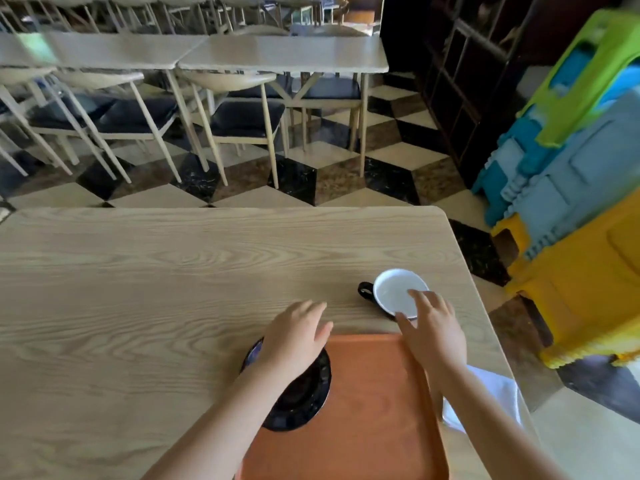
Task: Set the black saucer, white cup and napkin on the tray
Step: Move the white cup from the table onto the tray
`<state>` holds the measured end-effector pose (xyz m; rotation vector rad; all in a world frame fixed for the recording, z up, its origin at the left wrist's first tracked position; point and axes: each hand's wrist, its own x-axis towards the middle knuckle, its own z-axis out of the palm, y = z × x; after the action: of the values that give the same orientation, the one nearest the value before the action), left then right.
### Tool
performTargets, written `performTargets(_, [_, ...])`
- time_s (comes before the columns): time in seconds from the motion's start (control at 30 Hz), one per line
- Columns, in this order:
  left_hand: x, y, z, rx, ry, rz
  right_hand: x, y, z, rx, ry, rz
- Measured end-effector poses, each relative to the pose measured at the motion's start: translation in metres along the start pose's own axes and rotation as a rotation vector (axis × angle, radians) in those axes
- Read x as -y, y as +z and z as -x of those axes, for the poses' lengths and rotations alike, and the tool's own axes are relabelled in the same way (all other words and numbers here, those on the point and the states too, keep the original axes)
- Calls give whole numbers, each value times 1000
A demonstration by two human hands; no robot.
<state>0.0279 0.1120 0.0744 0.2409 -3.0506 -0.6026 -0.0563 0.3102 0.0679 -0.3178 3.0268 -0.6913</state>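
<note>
The black saucer [302, 400] lies across the left rim of the orange tray [375, 417], half on it and half on the table. My left hand [294, 337] hovers flat over the saucer's far side with its fingers spread, gripping nothing. The cup [393, 289], white inside with a black outside and black handle, stands on the table just beyond the tray's far right corner. My right hand [431, 329] reaches to it, open, with fingertips at its near rim. A white napkin [495, 388] lies to the right of the tray, partly hidden by my right forearm.
The light wooden table [173, 271] ends close to the right of the cup and napkin. Stacked green, blue and yellow plastic stools [571, 202] stand on the floor to the right. More tables and chairs [242, 116] fill the room beyond.
</note>
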Motion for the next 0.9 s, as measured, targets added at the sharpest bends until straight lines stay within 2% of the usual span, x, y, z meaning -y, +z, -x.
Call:
performTargets(0.23, [-43, 22, -91, 45, 234, -270, -33, -15, -59, 138, -30, 252])
performTargets(0.43, [-51, 51, -121, 167, 230, -344, -46, -6, -76, 235, -76, 263])
performTargets(0.57, [-49, 58, -123, 252, 138, -244, -53, 0, -77, 292, -13, 102])
performTargets(0.67, [-47, 60, -121, 288, 15, -63, -54, 3, -74, 287, 56, -70])
performTargets(0.83, [-47, 66, -115, 258, -105, 256, -53, 9, -64, 199, 217, -362])
performTargets(0.9, [-46, 70, -109, 226, -149, 369, -52, 10, -57, 169, 268, -410])
